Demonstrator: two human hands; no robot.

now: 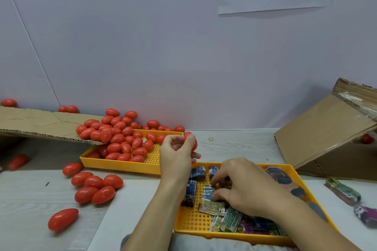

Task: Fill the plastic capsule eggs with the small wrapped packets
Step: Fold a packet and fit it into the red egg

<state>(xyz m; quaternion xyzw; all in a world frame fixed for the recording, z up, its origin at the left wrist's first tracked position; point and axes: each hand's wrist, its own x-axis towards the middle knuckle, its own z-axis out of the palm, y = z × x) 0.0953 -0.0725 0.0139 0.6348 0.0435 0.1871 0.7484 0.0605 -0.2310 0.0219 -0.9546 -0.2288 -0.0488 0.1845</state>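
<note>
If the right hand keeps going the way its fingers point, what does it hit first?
The right hand points left and down into the near yellow tray; its fingertips probably meet the small wrapped packets first.

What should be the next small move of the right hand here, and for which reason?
Probably the right hand should pinch one small packet and lift it out of the yellow tray. Its fingertips already rest among the packets there, while the left hand holds a red egg above the table, apparently waiting to be filled. Whether the egg is already open, I cannot tell.

Egg tray (122,166) lies left and behind packet tray (191,228); box (318,134) right.
</note>
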